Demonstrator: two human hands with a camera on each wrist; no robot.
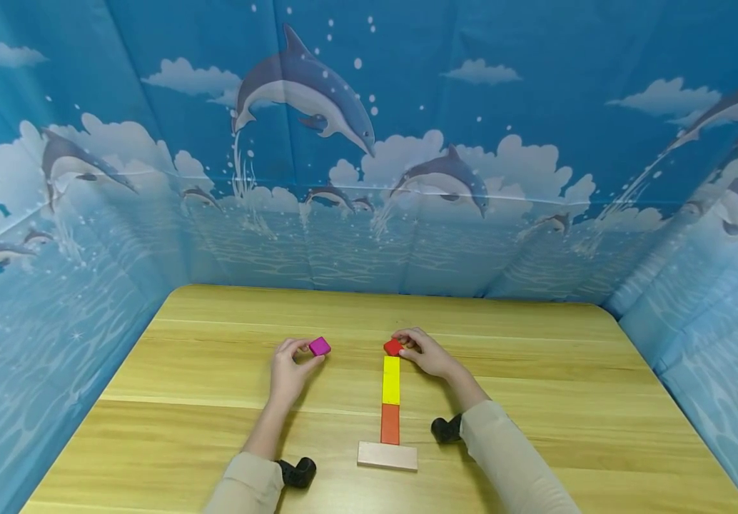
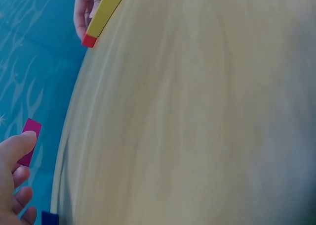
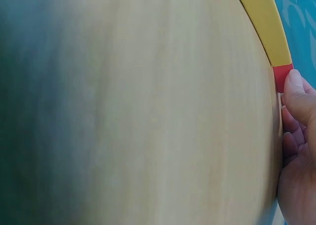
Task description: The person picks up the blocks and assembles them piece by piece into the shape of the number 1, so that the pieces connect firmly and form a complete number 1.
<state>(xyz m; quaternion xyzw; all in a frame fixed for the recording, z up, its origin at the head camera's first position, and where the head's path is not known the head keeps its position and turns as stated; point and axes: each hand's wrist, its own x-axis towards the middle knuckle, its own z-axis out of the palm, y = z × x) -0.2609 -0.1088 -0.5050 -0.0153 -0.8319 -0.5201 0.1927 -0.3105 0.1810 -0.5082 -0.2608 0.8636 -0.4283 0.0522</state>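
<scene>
In the head view my left hand [image 1: 288,368] pinches a small magenta block [image 1: 320,346] between thumb and fingers, to the left of a row of blocks. That magenta block [image 2: 30,141] shows under the thumb in the left wrist view. My right hand [image 1: 430,353] pinches a small red block [image 1: 393,348] at the far end of a long yellow block [image 1: 391,380]. In the right wrist view the red block [image 3: 282,78] meets the yellow block's end. Nearer me, an orange-red block [image 1: 390,424] follows the yellow one, then a pale wooden block [image 1: 387,456] lies crosswise.
The wood-grain table [image 1: 215,371] carries the row. A dolphin-print curtain [image 1: 343,243] hangs around its back and sides. Black wrist devices [image 1: 298,472] stick out from both cuffs. At the lower left of the left wrist view is a dark blue piece [image 2: 50,218], its kind unclear.
</scene>
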